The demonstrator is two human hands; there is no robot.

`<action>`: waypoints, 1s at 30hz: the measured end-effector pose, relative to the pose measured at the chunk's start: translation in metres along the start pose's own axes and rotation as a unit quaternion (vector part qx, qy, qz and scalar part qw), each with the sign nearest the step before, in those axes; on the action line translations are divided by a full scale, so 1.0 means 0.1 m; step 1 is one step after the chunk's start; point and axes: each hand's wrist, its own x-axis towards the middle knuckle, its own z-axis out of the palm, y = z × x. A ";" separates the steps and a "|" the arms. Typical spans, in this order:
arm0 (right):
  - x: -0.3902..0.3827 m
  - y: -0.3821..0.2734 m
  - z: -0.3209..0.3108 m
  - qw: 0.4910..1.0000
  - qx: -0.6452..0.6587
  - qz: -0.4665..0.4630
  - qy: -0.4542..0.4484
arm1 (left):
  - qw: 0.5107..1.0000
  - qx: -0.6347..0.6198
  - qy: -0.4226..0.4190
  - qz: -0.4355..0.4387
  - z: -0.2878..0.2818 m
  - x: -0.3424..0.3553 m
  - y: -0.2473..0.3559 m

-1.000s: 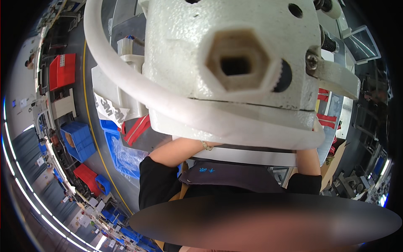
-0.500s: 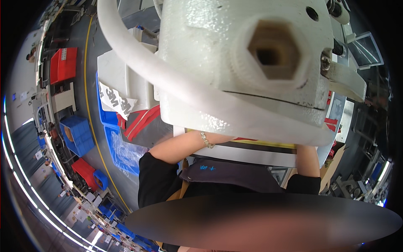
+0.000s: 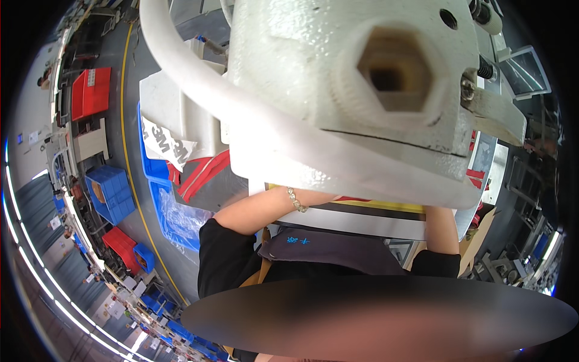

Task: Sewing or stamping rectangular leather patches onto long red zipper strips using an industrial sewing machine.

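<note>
A large white machine head (image 3: 283, 78) fills the upper middle and covers most of the work under it. Across its front curves a thick white hose (image 3: 259, 120). My left hand (image 3: 317, 197), with a beaded bracelet (image 3: 296, 200) at the wrist, reaches in beneath the machine's lower edge; its fingers are hidden. On the right, my right wrist (image 3: 441, 218) goes under the same edge, and that hand is out of sight. Between the wrists shows a strip of red material (image 3: 353, 199) beside a yellow edge (image 3: 392, 206). What either hand touches cannot be seen.
A white table edge (image 3: 362, 222) runs in front of my body. To the left stand a blue bin (image 3: 176, 226) with clear plastic, red strips (image 3: 205, 175) and a white box-like part (image 3: 181, 108). Red pieces (image 3: 476, 178) and cardboard (image 3: 479, 238) are at the right.
</note>
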 end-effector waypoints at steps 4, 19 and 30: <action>0.00 -0.21 0.31 0.967 0.213 0.112 0.085 | 0.999 -0.025 -0.001 -0.033 0.04 -0.03 0.05; 0.04 -0.03 0.03 0.994 0.097 -0.020 0.045 | 0.974 -0.209 0.032 -0.074 -0.04 -0.10 -0.20; -0.03 0.04 0.10 0.997 0.070 -0.027 -0.011 | 0.981 -0.190 -0.002 0.048 0.21 -0.29 -0.37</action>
